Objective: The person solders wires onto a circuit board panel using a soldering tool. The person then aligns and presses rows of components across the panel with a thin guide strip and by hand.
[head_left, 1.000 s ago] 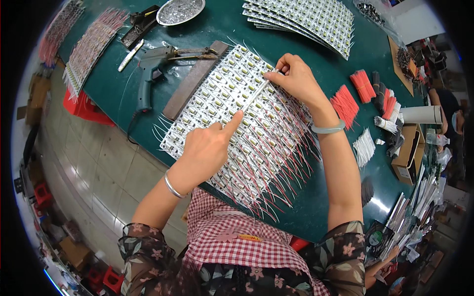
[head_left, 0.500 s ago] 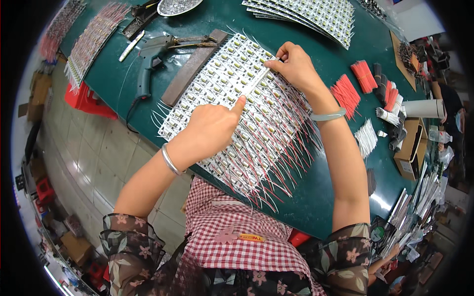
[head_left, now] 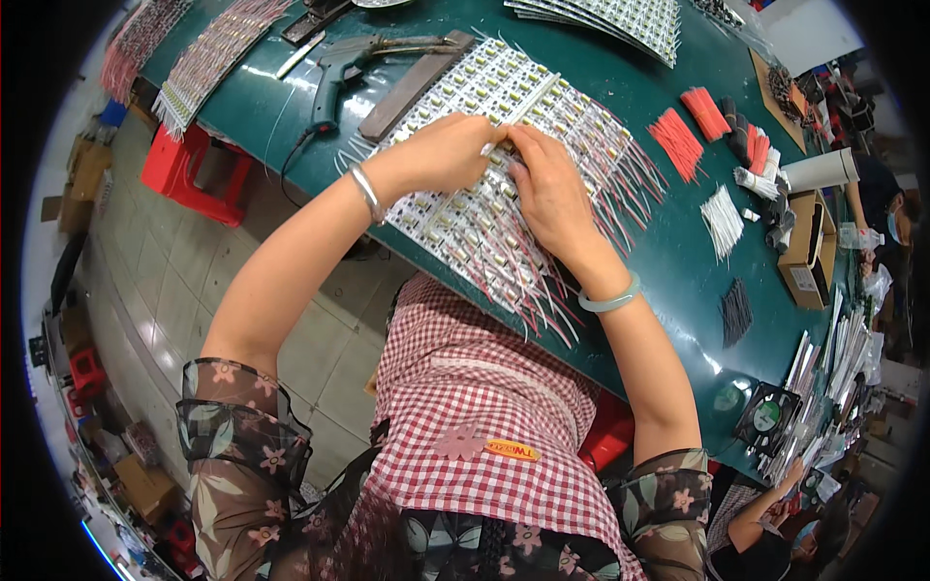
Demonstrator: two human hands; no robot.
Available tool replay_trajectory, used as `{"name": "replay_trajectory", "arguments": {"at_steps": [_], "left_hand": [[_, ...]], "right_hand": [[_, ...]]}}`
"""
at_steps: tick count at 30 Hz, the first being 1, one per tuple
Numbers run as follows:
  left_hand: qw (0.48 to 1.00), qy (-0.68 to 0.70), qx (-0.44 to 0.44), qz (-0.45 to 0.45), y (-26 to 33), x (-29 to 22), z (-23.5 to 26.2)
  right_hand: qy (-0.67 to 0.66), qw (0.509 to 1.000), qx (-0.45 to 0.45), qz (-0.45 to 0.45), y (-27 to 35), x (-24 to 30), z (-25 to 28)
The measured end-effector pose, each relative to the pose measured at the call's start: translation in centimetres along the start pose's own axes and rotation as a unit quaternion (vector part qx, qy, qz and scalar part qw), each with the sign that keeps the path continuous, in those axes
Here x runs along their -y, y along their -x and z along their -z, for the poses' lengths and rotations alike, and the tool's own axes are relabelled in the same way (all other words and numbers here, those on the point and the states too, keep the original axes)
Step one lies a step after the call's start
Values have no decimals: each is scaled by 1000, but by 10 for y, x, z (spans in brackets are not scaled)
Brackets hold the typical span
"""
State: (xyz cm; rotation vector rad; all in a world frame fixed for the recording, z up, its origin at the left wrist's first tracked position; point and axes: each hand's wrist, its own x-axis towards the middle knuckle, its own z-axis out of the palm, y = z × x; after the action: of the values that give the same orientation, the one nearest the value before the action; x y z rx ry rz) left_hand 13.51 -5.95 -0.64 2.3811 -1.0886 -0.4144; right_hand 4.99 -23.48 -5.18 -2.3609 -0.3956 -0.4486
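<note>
A panel of small white circuit boards (head_left: 475, 87) lies slantwise on the green table (head_left: 620, 334), with red and white wires (head_left: 610, 184) sticking out along its right and near side. A narrow white strip (head_left: 536, 97) runs across it. My left hand (head_left: 446, 153) is closed over the panel's middle, fingertips pinched near the strip's closer end. Against these fingertips rest the bent fingers of my right hand (head_left: 554, 198), its thumb curled in below. What lies between the fingers is too small and hidden to make out.
Beyond the panel's left edge lie a dark bar (head_left: 412, 92) and a green-handled soldering gun (head_left: 337, 92). Wired boards (head_left: 218, 58) and stacked boards (head_left: 620, 24) sit farther off. Red wires (head_left: 676, 145), white wires (head_left: 722, 221), black wires (head_left: 736, 312) and a cardboard box (head_left: 809, 247) are at right.
My left hand has moved up and right to meet my right hand. My right hand has come down from the strip's far end. The view has shifted, so the table sits higher.
</note>
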Motion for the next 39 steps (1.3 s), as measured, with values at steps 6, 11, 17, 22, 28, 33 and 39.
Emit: {"name": "replay_trajectory", "arguments": {"at_steps": [6, 11, 17, 22, 28, 33, 39], "left_hand": [[995, -101, 10, -7, -6, 3, -7], [996, -85, -2, -21, -6, 7, -18], [998, -49, -41, -4, -1, 4, -18], [996, -31, -86, 12, 1, 2, -15], [995, -2, -101, -2, -2, 7, -12], [994, 79, -76, 22, 8, -5, 7], [996, 49, -64, -27, 6, -3, -5]], "right_hand": [[96, 995, -3, 17, 17, 4, 1], [126, 991, -19, 44, 10, 11, 5], [201, 979, 37, 3, 23, 7, -6], [198, 979, 39, -2, 28, 9, 4], [245, 967, 71, -25, 30, 12, 1], [223, 971, 78, -39, 37, 11, 0], [207, 976, 64, -34, 40, 12, 4]]}}
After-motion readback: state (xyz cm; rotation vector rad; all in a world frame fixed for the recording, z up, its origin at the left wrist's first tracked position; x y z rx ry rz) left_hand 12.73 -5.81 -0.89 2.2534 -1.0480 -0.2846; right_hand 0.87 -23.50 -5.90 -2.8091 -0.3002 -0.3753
